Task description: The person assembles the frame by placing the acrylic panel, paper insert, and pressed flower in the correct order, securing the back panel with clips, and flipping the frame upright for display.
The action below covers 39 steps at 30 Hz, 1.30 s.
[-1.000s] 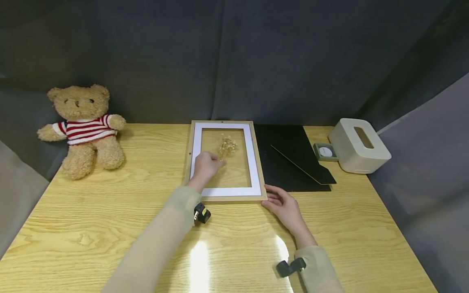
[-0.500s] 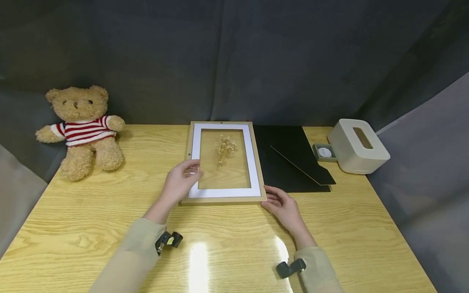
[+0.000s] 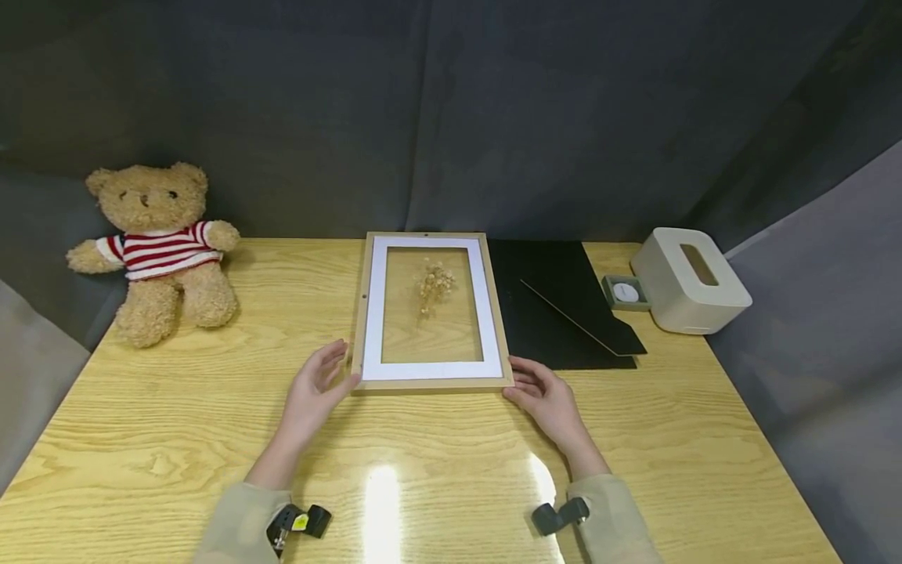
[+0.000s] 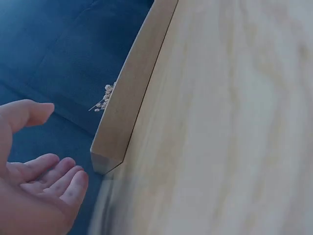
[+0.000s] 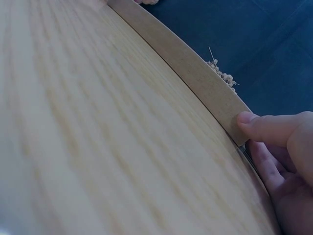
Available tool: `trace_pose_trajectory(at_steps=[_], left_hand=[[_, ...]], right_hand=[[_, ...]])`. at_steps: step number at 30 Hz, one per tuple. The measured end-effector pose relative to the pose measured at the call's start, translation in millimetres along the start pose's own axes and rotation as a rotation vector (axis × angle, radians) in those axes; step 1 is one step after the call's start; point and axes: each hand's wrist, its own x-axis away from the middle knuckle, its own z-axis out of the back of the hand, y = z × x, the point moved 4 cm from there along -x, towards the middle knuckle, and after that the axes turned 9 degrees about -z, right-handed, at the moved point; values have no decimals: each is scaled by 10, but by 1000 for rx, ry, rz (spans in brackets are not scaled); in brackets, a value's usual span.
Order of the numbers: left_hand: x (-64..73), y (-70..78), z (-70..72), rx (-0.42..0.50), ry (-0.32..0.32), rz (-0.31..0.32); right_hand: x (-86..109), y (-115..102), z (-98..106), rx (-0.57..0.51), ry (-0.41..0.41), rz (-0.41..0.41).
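Note:
A light wooden picture frame (image 3: 430,385) with a white mat (image 3: 433,371) lies flat on the table. Inside the mat's opening rests a small bunch of dried flowers (image 3: 435,283). By the front left corner is my left hand (image 3: 313,392), thumb and fingers spread and holding nothing. The left wrist view has that hand (image 4: 41,200) slightly apart from the frame (image 4: 129,85). My right hand (image 3: 550,403) holds the front right corner. In the right wrist view its thumb (image 5: 266,126) presses the frame's front side (image 5: 195,73), with fingers along the right side.
A black backing board (image 3: 564,345) with a stand flap (image 3: 574,313) lies right of the frame. Beyond it are a small green tray (image 3: 643,304) with a white disc (image 3: 625,292) and a tissue box (image 3: 694,274). A teddy bear (image 3: 176,254) sits back left on the wooden table (image 3: 176,423).
My left hand has let go of the dried flowers and moved back and left, from over the mat's opening to the frame's front left corner. The right hand stays at its corner.

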Motion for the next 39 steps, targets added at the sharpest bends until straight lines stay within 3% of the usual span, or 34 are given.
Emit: trace_pose_trajectory(at_steps=[7,15,21,27,30,39], left_hand=[[84,-157,10,32,46,65],[124,-261,-53,102,88,49],[123,-277,-94,61,53,31],[124,-273,-125,-53,-5,49],[114,-292,-114,-88,-2,47],[85,-347,-73,-81,32,43]], right_hand=[[0,22,8,-5,-2,-5],[9,15,24,0,3,-14],[12,15,31,2,7,-27],[18,11,27,0,7,-35],[23,-3,22,-10,5,-30],[47,-103,36,-29,-35,3]])
